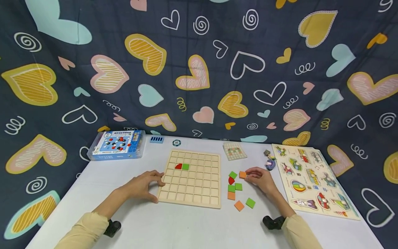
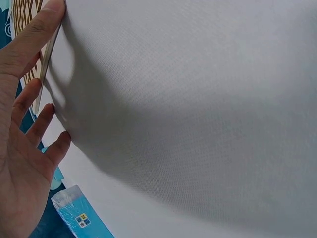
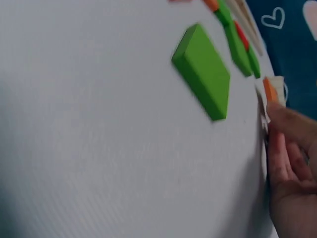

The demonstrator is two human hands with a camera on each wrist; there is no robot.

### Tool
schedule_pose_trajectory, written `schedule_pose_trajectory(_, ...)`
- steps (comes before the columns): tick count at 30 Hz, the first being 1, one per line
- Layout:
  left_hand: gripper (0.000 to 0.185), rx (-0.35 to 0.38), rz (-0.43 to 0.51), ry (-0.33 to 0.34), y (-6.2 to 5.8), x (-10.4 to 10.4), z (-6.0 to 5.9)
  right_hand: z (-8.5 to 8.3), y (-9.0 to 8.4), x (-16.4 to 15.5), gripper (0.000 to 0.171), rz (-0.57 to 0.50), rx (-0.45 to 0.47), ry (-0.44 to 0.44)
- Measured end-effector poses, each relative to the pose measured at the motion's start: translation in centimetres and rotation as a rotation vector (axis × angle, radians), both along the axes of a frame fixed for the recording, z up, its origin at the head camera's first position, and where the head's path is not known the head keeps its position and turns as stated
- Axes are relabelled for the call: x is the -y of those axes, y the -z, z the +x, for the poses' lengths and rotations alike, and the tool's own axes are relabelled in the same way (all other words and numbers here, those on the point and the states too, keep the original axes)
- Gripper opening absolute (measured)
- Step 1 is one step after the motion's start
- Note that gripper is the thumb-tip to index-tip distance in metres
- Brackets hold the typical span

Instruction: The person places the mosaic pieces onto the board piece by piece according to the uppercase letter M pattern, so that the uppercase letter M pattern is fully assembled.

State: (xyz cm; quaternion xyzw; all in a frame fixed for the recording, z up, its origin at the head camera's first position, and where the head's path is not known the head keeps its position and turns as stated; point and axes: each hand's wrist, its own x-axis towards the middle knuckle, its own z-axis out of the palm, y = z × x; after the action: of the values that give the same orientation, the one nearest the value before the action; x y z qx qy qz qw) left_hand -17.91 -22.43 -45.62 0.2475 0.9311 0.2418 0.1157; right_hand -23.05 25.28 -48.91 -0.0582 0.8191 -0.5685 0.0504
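Our right hand [image 1: 260,180] pinches an orange tile [image 1: 243,175] at its fingertips, around 3 o'clock of the grid board [image 1: 189,199]; our left hand [image 1: 146,185] rests flat-fingered on the board's 9 o'clock edge.

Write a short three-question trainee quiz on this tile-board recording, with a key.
1. True or false: the right hand pinches an orange square tile.
2. How many tiles lie in the wooden grid board?
3. The left hand rests on which side of that board: A the camera's left edge, B the far edge, C the camera's right edge?

Key:
1. True.
2. Two: a red quarter-circle tile and a green square tile, side by side.
3. A.
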Motion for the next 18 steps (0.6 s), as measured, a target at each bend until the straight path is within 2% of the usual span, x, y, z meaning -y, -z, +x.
schedule_pose_trajectory(7,0.046,-0.019,-0.005,0.0,0.1,0.1,0.1,0.4,-0.5,0.7,0.035,-0.099,0.105,0.116)
schedule_pose_trajectory(11,0.045,-0.04,-0.006,0.004,0.1,0.2,0.1,0.5,-1.0,1.3,0.035,-0.106,0.166,0.155)
schedule_pose_trajectory(18,0.046,-0.027,-0.011,-0.004,0.2,0.1,0.1,0.5,-1.7,2.7,0.035,-0.081,0.207,0.193)
